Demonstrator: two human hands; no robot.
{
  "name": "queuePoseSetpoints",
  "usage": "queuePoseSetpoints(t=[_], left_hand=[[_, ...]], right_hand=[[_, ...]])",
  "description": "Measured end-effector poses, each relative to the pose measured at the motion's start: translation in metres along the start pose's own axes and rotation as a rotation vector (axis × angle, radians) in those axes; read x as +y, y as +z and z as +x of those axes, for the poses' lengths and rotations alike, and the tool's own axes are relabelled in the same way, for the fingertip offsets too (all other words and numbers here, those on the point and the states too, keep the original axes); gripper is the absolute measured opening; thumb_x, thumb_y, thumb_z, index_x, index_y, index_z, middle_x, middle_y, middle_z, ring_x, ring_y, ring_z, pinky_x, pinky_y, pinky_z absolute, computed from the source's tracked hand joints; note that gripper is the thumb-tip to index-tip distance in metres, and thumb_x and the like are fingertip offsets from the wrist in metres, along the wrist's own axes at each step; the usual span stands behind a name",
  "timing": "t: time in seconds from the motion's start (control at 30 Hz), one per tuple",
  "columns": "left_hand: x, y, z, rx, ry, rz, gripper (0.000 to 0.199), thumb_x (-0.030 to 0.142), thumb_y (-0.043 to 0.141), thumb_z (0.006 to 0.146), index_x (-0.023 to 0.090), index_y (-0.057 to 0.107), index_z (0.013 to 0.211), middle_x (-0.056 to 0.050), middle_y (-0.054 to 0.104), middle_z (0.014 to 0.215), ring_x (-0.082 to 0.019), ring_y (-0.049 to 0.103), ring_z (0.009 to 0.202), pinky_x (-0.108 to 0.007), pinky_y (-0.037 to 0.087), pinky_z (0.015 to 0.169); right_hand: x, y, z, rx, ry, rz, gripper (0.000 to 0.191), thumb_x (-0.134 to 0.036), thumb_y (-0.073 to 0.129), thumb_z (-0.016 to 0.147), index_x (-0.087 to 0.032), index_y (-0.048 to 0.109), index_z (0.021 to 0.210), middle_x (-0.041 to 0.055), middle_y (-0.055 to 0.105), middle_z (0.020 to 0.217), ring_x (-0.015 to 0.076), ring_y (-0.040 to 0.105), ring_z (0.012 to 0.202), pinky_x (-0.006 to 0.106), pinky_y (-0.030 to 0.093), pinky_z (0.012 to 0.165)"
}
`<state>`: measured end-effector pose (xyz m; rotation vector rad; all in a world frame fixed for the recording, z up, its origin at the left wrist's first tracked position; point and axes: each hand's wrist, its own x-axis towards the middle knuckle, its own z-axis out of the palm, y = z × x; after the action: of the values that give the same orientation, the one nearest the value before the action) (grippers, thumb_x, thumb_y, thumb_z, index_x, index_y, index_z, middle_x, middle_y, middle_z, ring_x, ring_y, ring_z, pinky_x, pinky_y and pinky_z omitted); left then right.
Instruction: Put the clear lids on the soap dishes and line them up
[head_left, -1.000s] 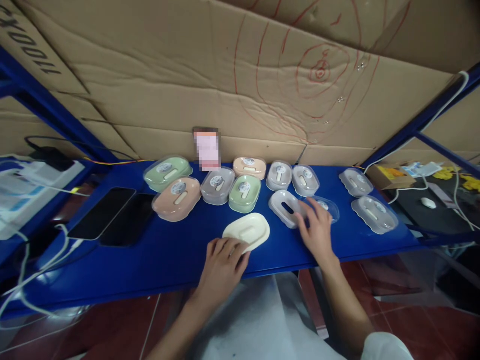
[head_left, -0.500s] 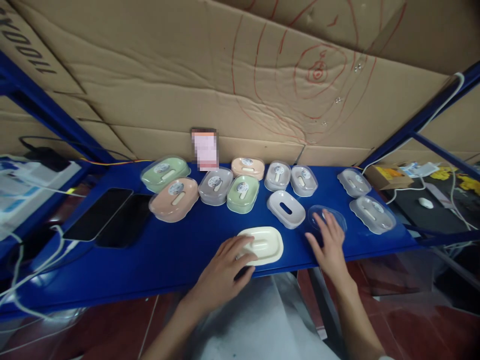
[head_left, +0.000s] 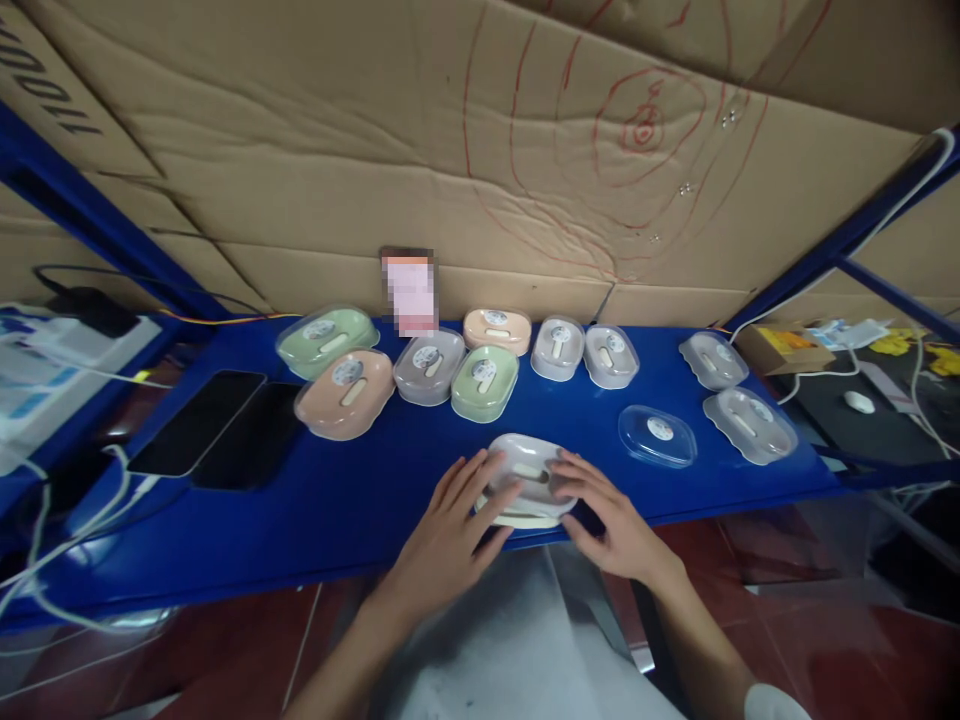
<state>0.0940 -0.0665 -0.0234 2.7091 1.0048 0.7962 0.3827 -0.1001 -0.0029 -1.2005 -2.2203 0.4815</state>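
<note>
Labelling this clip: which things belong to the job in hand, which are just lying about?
In the job:
left hand and right hand, both on the grey tray
cream base beneath it
clear lid, apart, likely
lidded dishes, untouched, likely related

Apparently just lying about:
black phone-like slab
white mouse
small cardboard box

Grey dish point(head_left: 531, 446): smooth plastic, light gloss. Cream base point(head_left: 529, 522): smooth plastic. Clear lid point(head_left: 642, 440): transparent plastic, glossy. Desk point(head_left: 360, 530): smooth blue surface, semi-gloss, reflective in patches. Backing panel point(head_left: 300, 150): cardboard, matt, creased. Floor tiles point(head_left: 247, 650): glossy. Garment point(head_left: 510, 640): matt cloth.
</note>
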Motion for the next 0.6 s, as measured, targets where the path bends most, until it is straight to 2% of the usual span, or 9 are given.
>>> queuePoseSetpoints(t=[0.1, 0.17, 0.23, 0.3, 0.4, 0.47, 0.53, 0.6], left_hand=[[-0.001, -0.001, 0.001, 0.012, 0.014, -0.009, 0.031, 0.023, 0.06, 0.106, 0.025, 0.065, 0.137, -0.009, 0.062, 0.15, -0.032, 0.047, 0.149, -0.055, 0.044, 0.12], [-0.001, -0.002, 0.001, 0.041, 0.006, 0.001, 0.025, 0.025, 0.063, 0.105, 0.026, 0.069, 0.129, -0.008, 0.07, 0.137, -0.032, 0.054, 0.139, -0.053, 0.048, 0.113], [-0.001, -0.002, 0.001, 0.057, 0.008, 0.008, 0.022, 0.024, 0.065, 0.104, 0.026, 0.071, 0.125, -0.007, 0.074, 0.128, -0.03, 0.06, 0.128, -0.05, 0.05, 0.108], [0.0, -0.002, 0.002, 0.056, 0.014, 0.008, 0.02, 0.022, 0.065, 0.104, 0.026, 0.072, 0.122, -0.007, 0.076, 0.121, -0.027, 0.064, 0.119, -0.047, 0.051, 0.104], [0.002, -0.003, 0.004, 0.024, -0.001, -0.02, 0.018, 0.023, 0.064, 0.105, 0.025, 0.072, 0.12, -0.007, 0.074, 0.119, -0.026, 0.065, 0.115, -0.047, 0.052, 0.104], [0.003, -0.003, 0.005, 0.008, -0.026, -0.054, 0.019, 0.023, 0.064, 0.104, 0.026, 0.072, 0.121, -0.007, 0.072, 0.124, -0.026, 0.064, 0.119, -0.048, 0.053, 0.107], [0.002, -0.003, 0.004, 0.024, -0.056, -0.085, 0.022, 0.022, 0.064, 0.103, 0.027, 0.071, 0.123, -0.01, 0.065, 0.139, -0.029, 0.059, 0.133, -0.052, 0.051, 0.113], [0.001, -0.002, 0.003, 0.034, -0.081, -0.123, 0.026, 0.022, 0.065, 0.101, 0.027, 0.07, 0.127, -0.011, 0.052, 0.157, -0.034, 0.047, 0.15, -0.057, 0.048, 0.12]], right_hand=[[-0.006, 0.005, -0.006, -0.028, -0.018, -0.074, 0.023, -0.028, 0.062, 0.107, -0.022, 0.063, 0.129, 0.0121, 0.056, 0.161, 0.0291, 0.038, 0.16, 0.06, 0.042, 0.127], [-0.009, 0.005, -0.004, -0.057, -0.028, -0.156, 0.024, -0.028, 0.06, 0.108, -0.022, 0.064, 0.131, 0.0108, 0.047, 0.168, 0.0299, 0.031, 0.163, 0.062, 0.039, 0.129], [-0.012, 0.004, -0.001, -0.073, -0.04, -0.225, 0.027, -0.027, 0.059, 0.108, -0.024, 0.065, 0.135, 0.0087, 0.042, 0.172, 0.0303, 0.026, 0.165, 0.063, 0.037, 0.13], [-0.012, 0.003, 0.002, -0.082, -0.057, -0.257, 0.033, -0.024, 0.056, 0.109, -0.026, 0.064, 0.141, 0.0073, 0.042, 0.172, 0.0289, 0.028, 0.164, 0.061, 0.038, 0.13], [0.005, -0.007, -0.005, -0.081, -0.044, -0.296, 0.044, -0.028, 0.054, 0.11, -0.029, 0.055, 0.154, 0.0074, 0.04, 0.173, 0.0277, 0.032, 0.163, 0.06, 0.038, 0.13], [0.033, -0.023, -0.019, 0.036, 0.085, -0.401, 0.051, -0.038, 0.055, 0.11, -0.031, 0.048, 0.161, 0.0094, 0.037, 0.174, 0.0316, 0.031, 0.163, 0.066, 0.033, 0.13], [0.069, -0.042, -0.042, 0.249, 0.319, -0.566, 0.056, -0.047, 0.052, 0.11, -0.03, 0.046, 0.162, 0.0133, 0.037, 0.174, 0.0391, 0.027, 0.164, 0.075, 0.028, 0.126], [0.1, -0.06, -0.065, 0.372, 0.51, -0.673, 0.059, -0.055, 0.047, 0.11, -0.025, 0.049, 0.161, 0.019, 0.044, 0.169, 0.0445, 0.034, 0.159, 0.077, 0.034, 0.121]])
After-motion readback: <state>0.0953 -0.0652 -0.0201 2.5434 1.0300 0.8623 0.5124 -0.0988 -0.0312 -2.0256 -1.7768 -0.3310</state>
